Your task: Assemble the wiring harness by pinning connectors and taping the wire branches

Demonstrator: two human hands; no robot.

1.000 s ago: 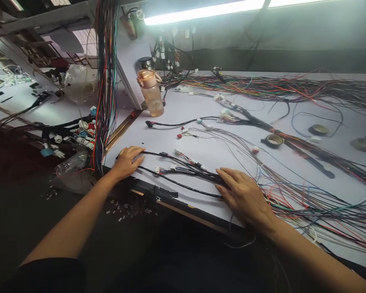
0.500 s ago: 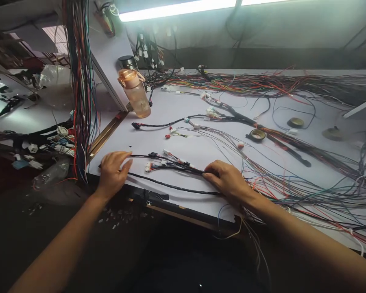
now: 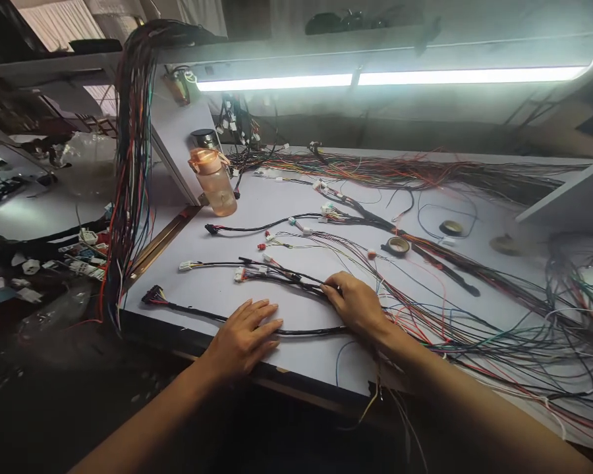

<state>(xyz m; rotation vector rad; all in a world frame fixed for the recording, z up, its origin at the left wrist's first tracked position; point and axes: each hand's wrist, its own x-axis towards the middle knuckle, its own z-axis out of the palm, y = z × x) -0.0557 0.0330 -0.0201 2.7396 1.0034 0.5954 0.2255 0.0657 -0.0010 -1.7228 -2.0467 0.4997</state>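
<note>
My left hand (image 3: 244,336) lies palm down across a black taped cable (image 3: 192,311) near the table's front edge, fingers stretched and slightly apart. That cable ends at the left in a black connector (image 3: 154,295). My right hand (image 3: 358,306) is closed around the wire harness (image 3: 306,284), thumb and fingertips pinching its taped branches where they come together. From that grip the branches run left to a white connector (image 3: 185,266) and a white-and-orange connector (image 3: 240,274). Beneath the right hand the lower cable's far end is hidden.
A peach water bottle (image 3: 215,181) stands at the back left beside a hanging wire bundle (image 3: 133,151). Tape rolls (image 3: 398,246) lie to the right near another harness (image 3: 375,216). Loose wires (image 3: 494,336) spread over the right side. A lit tube lamp (image 3: 286,81) hangs above.
My left hand has moved right from the cable ends onto the middle of the lower cable, uncovering the black and white connectors. My right hand keeps its grip. The view has tilted upward.
</note>
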